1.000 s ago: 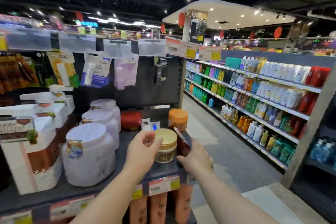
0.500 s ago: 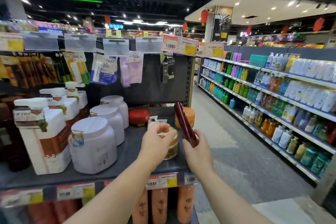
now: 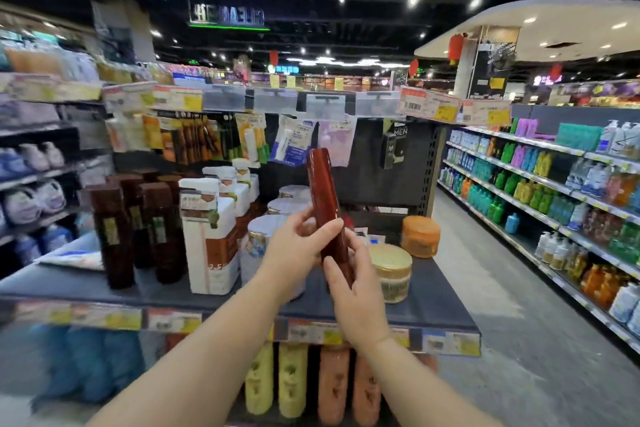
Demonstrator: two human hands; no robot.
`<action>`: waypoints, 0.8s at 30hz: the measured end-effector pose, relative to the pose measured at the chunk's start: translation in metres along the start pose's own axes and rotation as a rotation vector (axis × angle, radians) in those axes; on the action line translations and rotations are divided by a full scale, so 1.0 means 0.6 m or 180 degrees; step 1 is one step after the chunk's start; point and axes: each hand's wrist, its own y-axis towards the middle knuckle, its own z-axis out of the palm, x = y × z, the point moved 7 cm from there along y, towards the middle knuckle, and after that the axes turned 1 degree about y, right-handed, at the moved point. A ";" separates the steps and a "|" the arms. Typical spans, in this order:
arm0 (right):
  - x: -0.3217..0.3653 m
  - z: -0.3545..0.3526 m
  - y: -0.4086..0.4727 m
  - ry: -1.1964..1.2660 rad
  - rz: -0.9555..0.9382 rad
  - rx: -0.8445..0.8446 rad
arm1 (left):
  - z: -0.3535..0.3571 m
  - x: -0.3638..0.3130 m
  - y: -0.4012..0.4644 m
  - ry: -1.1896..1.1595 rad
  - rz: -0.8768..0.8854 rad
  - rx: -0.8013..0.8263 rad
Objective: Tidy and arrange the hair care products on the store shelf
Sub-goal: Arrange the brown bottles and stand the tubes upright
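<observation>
A slim dark red bottle (image 3: 325, 198) stands nearly upright in the air above the dark shelf (image 3: 436, 305). My right hand (image 3: 356, 291) grips its lower end, and my left hand (image 3: 298, 246) holds its middle from the left. Just right of my hands a gold-lidded jar (image 3: 393, 270) sits on the shelf, with an orange-lidded jar (image 3: 420, 236) behind it. White round tubs (image 3: 263, 236) stand behind my left hand, partly hidden.
Tall white boxes (image 3: 211, 239) and dark brown bottles (image 3: 114, 236) fill the shelf's left part. Sachets (image 3: 294, 142) hang on the back panel. Yellow and orange tubes (image 3: 311, 381) stand on the shelf below. An aisle with stocked shelves (image 3: 554, 194) runs along the right.
My right hand lifted the red bottle from lying by the gold-lidded jar to upright. My left hand left the jar and took the bottle's middle. The view swung left.
</observation>
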 end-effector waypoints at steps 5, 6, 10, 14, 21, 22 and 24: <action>0.052 0.129 -0.023 -0.0353 -0.0144 0.0471 | -0.161 -0.013 -0.045 0.0282 0.0257 -0.0662; 0.059 0.159 -0.027 -0.0454 -0.0177 0.0549 | -0.196 -0.014 -0.056 0.0350 0.0303 -0.0806; 0.061 0.297 -0.053 -0.0628 0.0028 0.0831 | -0.326 -0.016 -0.107 0.0741 0.0495 -0.1216; 0.071 0.422 -0.084 -0.0701 0.0101 0.0825 | -0.447 0.006 -0.138 0.0853 0.0507 -0.1338; 0.046 0.511 -0.110 -0.0518 0.0543 0.0542 | -0.550 0.050 -0.133 0.0827 0.0109 -0.0670; 0.044 0.511 -0.106 -0.0522 0.0577 0.0533 | -0.551 0.058 -0.124 0.0857 0.0019 -0.0549; 0.049 0.507 -0.094 -0.0532 0.0586 0.0540 | -0.551 0.074 -0.106 0.0906 -0.0098 -0.0420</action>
